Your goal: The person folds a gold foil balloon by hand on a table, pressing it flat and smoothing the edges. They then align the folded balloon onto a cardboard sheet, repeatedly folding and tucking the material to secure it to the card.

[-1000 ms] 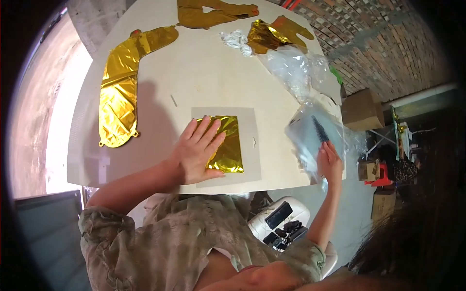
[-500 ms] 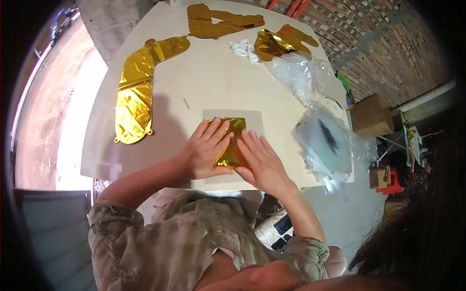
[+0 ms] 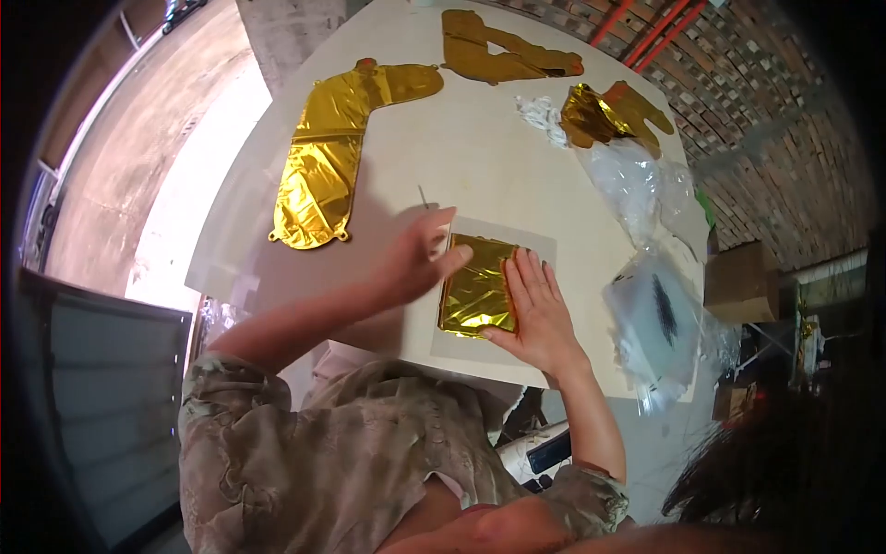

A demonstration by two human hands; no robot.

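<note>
A folded gold foil packet lies on a clear plastic sheet near the table's front edge. Flat along the packet's right side rests my right hand, its fingers extended and its thumb at the lower edge. My left hand is at the upper left corner, with the thumb tip over the foil and the fingers curved apart from it. No object shows clearly between them. A small thin dark piece lies just above my left hand.
On the table lie a long bent gold foil piece at the left, another at the back, and crumpled gold foil beside white scraps. Clear plastic bags are stacked at the right. A cardboard box stands beyond.
My left hand has moved off the foil's face to its upper left corner, uncovering the packet. My right hand remains along the right side. The whole view has shifted.
</note>
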